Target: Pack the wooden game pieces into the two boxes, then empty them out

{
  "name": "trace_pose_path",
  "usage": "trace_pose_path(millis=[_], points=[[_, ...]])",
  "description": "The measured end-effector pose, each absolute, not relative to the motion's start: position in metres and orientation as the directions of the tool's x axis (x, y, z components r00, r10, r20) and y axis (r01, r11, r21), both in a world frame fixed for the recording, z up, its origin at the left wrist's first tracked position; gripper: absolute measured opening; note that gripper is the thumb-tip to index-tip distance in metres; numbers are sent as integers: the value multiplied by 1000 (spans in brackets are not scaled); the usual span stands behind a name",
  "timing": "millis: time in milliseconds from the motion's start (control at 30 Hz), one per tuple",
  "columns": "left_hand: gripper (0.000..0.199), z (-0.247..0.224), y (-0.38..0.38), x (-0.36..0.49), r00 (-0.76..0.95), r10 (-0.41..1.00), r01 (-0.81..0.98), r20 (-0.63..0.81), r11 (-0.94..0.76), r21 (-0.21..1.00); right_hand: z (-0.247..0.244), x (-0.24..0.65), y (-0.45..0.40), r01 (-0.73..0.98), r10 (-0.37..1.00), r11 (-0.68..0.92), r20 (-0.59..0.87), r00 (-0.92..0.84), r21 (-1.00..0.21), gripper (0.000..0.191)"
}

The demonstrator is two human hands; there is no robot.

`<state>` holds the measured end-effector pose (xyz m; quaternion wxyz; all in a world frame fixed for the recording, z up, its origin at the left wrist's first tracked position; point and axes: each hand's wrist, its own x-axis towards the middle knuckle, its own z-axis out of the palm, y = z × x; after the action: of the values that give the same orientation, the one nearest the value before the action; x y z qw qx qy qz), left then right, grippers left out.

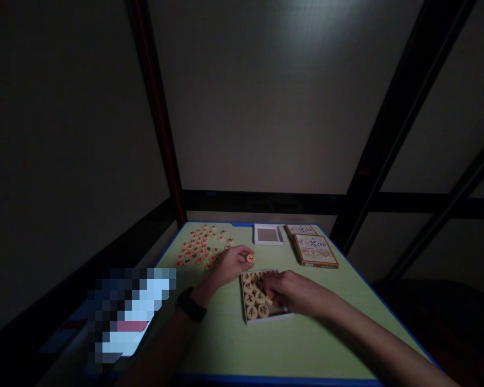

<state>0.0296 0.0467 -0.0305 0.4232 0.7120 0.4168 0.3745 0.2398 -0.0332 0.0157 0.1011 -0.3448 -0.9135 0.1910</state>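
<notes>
Between the thumb and fingers of my left hand [236, 260] is a round wooden xiangqi piece [250, 258] with a red character, raised just beyond the box. A shallow white box [266, 319] holds rows of xiangqi pieces, with black characters on its left side. My right hand [284, 290] reaches down into this box, fingers closed over a piece [269, 300] that is mostly hidden beneath the fingertips. The right hand also covers part of the box's right half. More loose xiangqi pieces [193, 250], many marked in red, lie spread at the table's far left.
A second shallow white tray or lid [281, 243] lies at the back of the green table [322, 344]. Two printed game boxes [317, 250] overlap at the back right. A bright, pixelated screen-like object [135, 317] sits by the left edge. Walls stand close behind.
</notes>
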Motion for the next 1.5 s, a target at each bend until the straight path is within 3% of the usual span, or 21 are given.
trace_pose_path(millis=[267, 367, 433, 500, 600, 667, 867, 1000, 1133, 1500], points=[[26, -30, 47, 31, 363, 910, 174, 201, -278, 945, 20, 243, -32, 559, 679, 654, 68, -731, -510, 31], [31, -22, 41, 32, 414, 894, 87, 173, -228, 970, 25, 245, -32, 537, 714, 655, 200, -671, -532, 24], [37, -14, 35, 33, 486, 862, 20, 142, -173, 985, 26, 246, -31, 539, 710, 695, 337, -618, -477, 23], [43, -8, 29, 35, 551, 827, -23, 113, -121, 992, 25, 246, -30, 562, 690, 724, 393, -608, -401, 35], [53, -2, 22, 36, 632, 772, -34, 65, -56, 998, 21, 246, -29, 603, 670, 741, 375, -641, -294, 47], [60, -1, 20, 35, 699, 714, -22, 33, -25, 999, 19, 244, -30, 599, 654, 755, 361, -664, -265, 40], [66, -3, 19, 32, 803, 595, 113, -35, -94, 989, 29, 242, -36, 473, 594, 795, 330, -734, -379, 21], [68, -2, 19, 30, 781, 624, 94, 28, -161, 982, 38, 245, -38, 556, 657, 734, 200, -726, -390, 19], [55, 1, 23, 25, 709, 692, 49, 136, -241, 969, 39, 245, -38, 627, 684, 697, 61, -727, -348, 19], [36, -2, 31, 26, 588, 792, 102, 166, -277, 955, 21, 239, -35, 680, 712, 686, 46, -701, -258, 19]])
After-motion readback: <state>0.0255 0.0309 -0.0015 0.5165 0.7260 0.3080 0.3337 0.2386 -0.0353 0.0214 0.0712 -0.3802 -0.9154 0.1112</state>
